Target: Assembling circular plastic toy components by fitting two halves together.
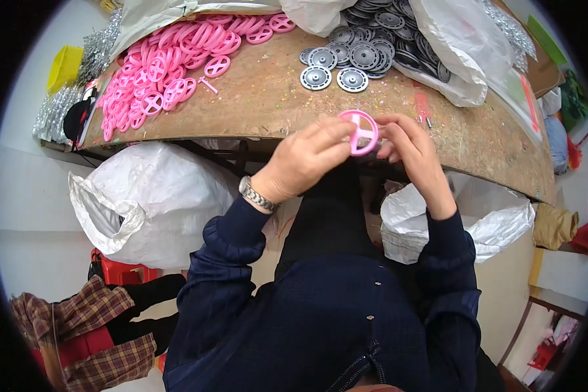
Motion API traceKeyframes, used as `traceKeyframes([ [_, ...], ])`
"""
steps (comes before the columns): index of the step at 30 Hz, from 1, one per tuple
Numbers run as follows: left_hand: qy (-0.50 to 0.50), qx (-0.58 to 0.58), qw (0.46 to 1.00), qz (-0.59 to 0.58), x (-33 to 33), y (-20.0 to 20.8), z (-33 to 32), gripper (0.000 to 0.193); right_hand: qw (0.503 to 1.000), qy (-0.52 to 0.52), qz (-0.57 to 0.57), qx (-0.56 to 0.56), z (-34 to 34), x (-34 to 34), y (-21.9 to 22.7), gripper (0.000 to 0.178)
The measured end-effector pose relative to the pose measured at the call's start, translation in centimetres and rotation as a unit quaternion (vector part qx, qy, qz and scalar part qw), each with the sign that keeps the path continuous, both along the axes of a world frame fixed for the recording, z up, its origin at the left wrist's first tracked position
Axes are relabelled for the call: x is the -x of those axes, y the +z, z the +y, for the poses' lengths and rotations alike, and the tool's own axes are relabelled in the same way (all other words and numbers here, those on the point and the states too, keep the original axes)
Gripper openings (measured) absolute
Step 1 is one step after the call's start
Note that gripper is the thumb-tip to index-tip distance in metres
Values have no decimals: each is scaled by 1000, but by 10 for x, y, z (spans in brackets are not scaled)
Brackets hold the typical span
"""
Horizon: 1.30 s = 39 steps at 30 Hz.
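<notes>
A pink plastic spoked ring [364,149], like a toy wheel, is held up just off the table's near edge. My left hand [307,153] pinches its left side between thumb and fingers. My right hand [411,145] is at the ring's right side, fingers curled in toward the thumb; whatever lies between those fingertips is too small or hidden to name. Beyond my hands, several grey ribbed discs [353,80] lie flat on the table. To the left spreads a large heap of similar pink rings [153,68].
The brown wooden table [261,91] carries colored specks and a small pink stick-like piece [208,85]. Dark discs spill from a white sack [460,49] at the back right. Below the table edge stand a full white sack [170,196] and another white sack [405,219].
</notes>
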<state>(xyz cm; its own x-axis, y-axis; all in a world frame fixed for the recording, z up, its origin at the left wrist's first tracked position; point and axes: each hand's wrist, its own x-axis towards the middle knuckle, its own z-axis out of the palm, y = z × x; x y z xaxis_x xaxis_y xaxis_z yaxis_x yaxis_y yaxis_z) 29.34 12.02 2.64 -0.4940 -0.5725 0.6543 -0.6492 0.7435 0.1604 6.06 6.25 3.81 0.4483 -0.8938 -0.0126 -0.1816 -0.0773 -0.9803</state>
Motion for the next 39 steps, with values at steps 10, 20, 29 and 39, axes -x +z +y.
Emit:
traceKeyframes([
  [10,45,-288,868,402,20,-13,1,47,996,-24,-83,24,-14,-40,-17,20],
  [20,5,-412,632,657,4,-29,-15,24,837,-87,185,508,-66,-54,-26,26],
  [29,-3,-400,623,672,4,-33,-16,24,763,-81,349,538,-92,-73,-39,26],
  [39,2,-390,628,673,5,-37,-16,24,783,-136,282,538,-100,-65,-32,14],
])
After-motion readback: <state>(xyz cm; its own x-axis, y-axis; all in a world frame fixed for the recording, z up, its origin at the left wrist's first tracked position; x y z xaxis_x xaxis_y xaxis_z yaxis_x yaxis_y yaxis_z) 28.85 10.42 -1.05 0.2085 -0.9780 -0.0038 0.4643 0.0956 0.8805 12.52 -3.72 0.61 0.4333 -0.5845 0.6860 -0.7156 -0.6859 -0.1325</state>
